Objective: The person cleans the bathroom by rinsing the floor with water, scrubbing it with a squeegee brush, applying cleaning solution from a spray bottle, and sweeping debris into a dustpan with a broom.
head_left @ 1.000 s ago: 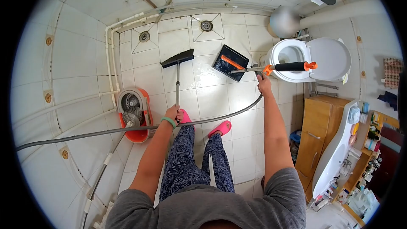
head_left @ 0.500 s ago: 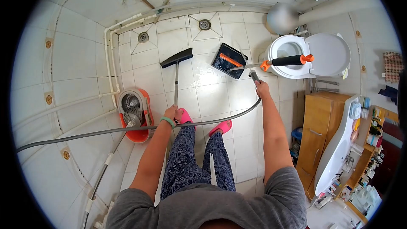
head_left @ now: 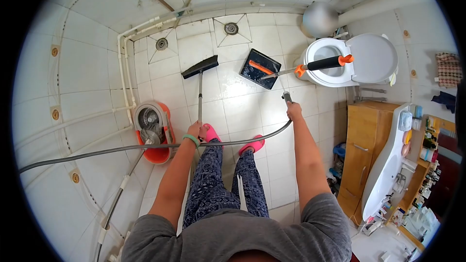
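Note:
My left hand [head_left: 195, 130], with a green band at the wrist, is closed around the grey handle of a broom [head_left: 200, 66]. The broom's black head rests on the wet tiles. In my right hand [head_left: 293, 111] is a shower head [head_left: 287, 97], pointed away from me, a thin stream of water leaving it toward the dustpan. Its grey hose [head_left: 242, 141] runs left across both of my legs. Just beyond the shower head, a black dustpan [head_left: 269, 63] lies on the floor with water drops on it. Its long orange-and-black handle [head_left: 324, 63] reaches across the toilet bowl.
At right stands a toilet [head_left: 318, 48] with its lid raised, and nearer a wooden cabinet [head_left: 360, 138] under a white sink [head_left: 388, 174]. An orange mop bucket [head_left: 158, 154] holding a mop stands at left. Two floor drains [head_left: 231, 28] lie by the far wall.
My right hand has drawn the shower head a little left and toward me. The broom stays in my left hand, nearly still. The whole view has shifted slightly.

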Available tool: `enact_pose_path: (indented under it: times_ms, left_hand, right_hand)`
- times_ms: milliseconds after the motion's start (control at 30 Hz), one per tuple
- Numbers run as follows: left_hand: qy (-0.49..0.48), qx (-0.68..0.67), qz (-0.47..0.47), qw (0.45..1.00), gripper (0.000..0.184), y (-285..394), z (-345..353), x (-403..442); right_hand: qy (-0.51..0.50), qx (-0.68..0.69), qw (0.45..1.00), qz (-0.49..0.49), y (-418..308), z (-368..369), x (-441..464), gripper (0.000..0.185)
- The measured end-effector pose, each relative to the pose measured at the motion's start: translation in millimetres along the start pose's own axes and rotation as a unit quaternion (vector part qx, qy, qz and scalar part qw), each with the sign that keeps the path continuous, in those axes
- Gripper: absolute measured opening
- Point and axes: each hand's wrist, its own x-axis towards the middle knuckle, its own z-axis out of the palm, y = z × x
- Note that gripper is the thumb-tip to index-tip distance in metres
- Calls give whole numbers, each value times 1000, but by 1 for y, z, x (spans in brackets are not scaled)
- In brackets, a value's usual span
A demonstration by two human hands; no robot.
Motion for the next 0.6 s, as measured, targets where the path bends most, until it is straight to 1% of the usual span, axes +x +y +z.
enact_pose_path:
  times_ms: [67,133,167,200,233,267,300,367,400,433,467,567,600]
  left_hand:
    - [7,7,9,1000,22,-1,0,-1]
    - [-17,6,-4,1000,21,-1,0,-5]
    - [-17,4,-4,1000,21,-2,-2,-4]
    - [-35,22,19,999,10,-3,-4,-3]
    - [-52,39,43,997,5,-3,-6,-1]
    - [-51,37,43,997,5,-4,-7,0]
    - [-56,38,43,997,6,-4,-9,0]
    - [-58,36,44,997,6,-2,-18,5]
    - [-60,30,30,997,12,-3,-22,10]
    - [-62,24,16,998,26,-2,-26,11]
    - [-61,22,16,998,26,-2,-28,10]
    - [-68,26,28,997,22,0,-32,3]
    - [-69,43,45,996,8,0,-31,-2]
  right_hand:
    - [-4,30,999,29,-17,7,-28,33]
    - [4,9,1000,-14,-12,27,-35,32]
    - [-3,24,1000,-3,-14,36,-40,31]
    - [12,4,1000,-26,-1,55,-31,30]
    - [-1,24,1000,-4,-20,58,-46,30]
    - [-14,44,999,18,-39,60,-63,29]
    - [14,-2,999,-52,5,97,-25,27]
    - [18,-2,996,-82,1,119,-25,26]
    - [24,-5,995,-99,-6,126,-28,26]
    - [22,-7,995,-100,-18,130,-34,26]
    - [28,-14,993,-113,-31,133,-38,27]
    - [24,-32,990,-133,-57,144,-38,28]
    - [14,-41,989,-138,-64,148,-37,28]
